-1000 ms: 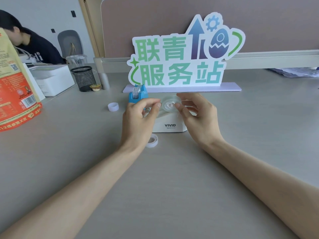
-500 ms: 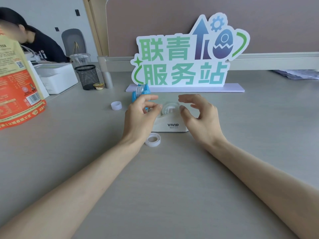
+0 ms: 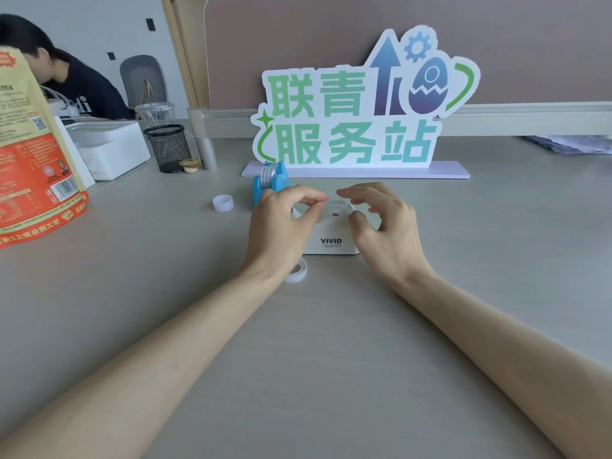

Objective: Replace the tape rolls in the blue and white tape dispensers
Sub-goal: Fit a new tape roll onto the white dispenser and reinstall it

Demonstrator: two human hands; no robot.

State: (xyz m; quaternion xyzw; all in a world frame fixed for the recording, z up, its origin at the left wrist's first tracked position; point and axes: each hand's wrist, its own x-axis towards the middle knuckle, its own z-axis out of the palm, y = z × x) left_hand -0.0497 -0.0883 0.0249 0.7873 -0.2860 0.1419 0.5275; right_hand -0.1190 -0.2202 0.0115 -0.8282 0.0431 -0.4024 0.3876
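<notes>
left hand: thumb and finger pinched over the white dispenser, can't tell if they're gripping anything
right hand: loose, holding nothing
blue dispenser: 11 o'clock of the white one
spare roll: 7 o'clock

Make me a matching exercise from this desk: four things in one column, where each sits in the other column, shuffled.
1. blue tape dispenser
2. white tape dispenser
3. flat tape roll
4. small white ring

A. between left hand and right hand
B. by the left wrist
C. alone, left of the blue dispenser
D. in front of the sign, behind the left hand

Pairs: 1-D, 2-A, 3-B, 4-C
</notes>
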